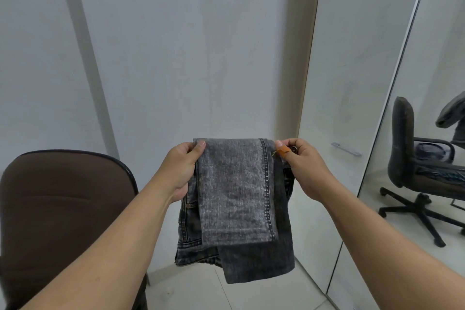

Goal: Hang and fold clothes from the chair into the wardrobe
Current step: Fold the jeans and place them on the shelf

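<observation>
A pair of grey washed jeans (234, 199) hangs folded in the air in front of me, over the tiled floor. My left hand (180, 170) pinches its top left corner, thumb on the front. My right hand (302, 166) grips the top right edge; an orange strip sits on its thumb. The brown office chair (63, 204) stands at the lower left, its backrest facing me and its seat out of sight. The white wardrobe (337, 88) is at the right, its door with a metal handle (346, 149) closed.
A white wall (163, 45) fills the background. A mirror panel (432, 133) at the far right reflects the chair and clothing. Pale floor tiles (201, 289) lie below the jeans, between the chair and the wardrobe.
</observation>
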